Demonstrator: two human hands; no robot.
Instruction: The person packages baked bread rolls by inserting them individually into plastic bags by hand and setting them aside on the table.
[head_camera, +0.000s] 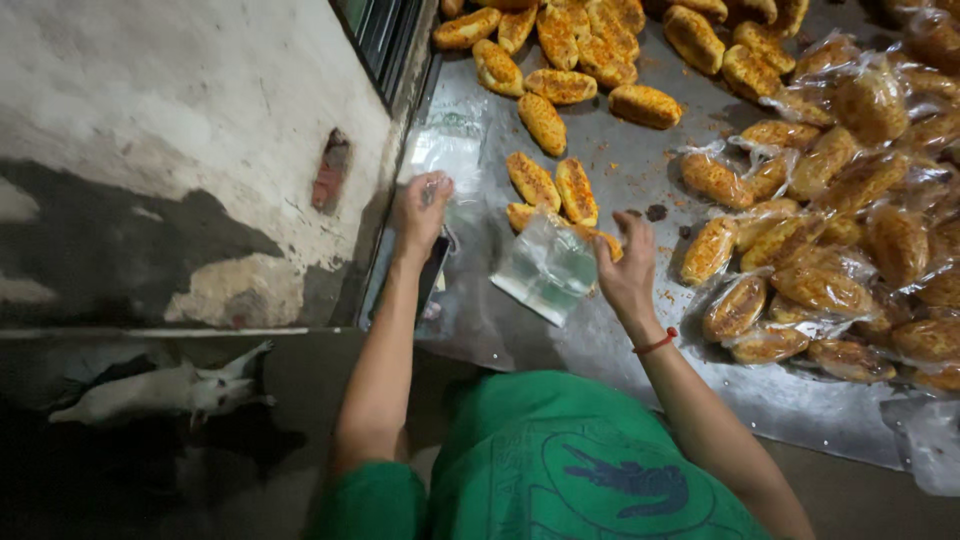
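Both arms outstretched, left hand (421, 210) and right hand (628, 270) pinching.

A metal table (640, 170) fills the centre and right of the view, with a wall (170, 130) along its left edge. Loose buns (560, 85) lie across the far part of the table, bagged buns (840, 250) are heaped on its right side, and a stack of empty bags (450, 150) lies at its left edge, just behind the left hand (420, 210). The right hand (628, 270) is nearer the table's middle with a bag (548, 268) to its left between both hands, two buns (555, 188) lying just behind that bag; a cat (165, 390) lies on the floor below the wall, left of the person.
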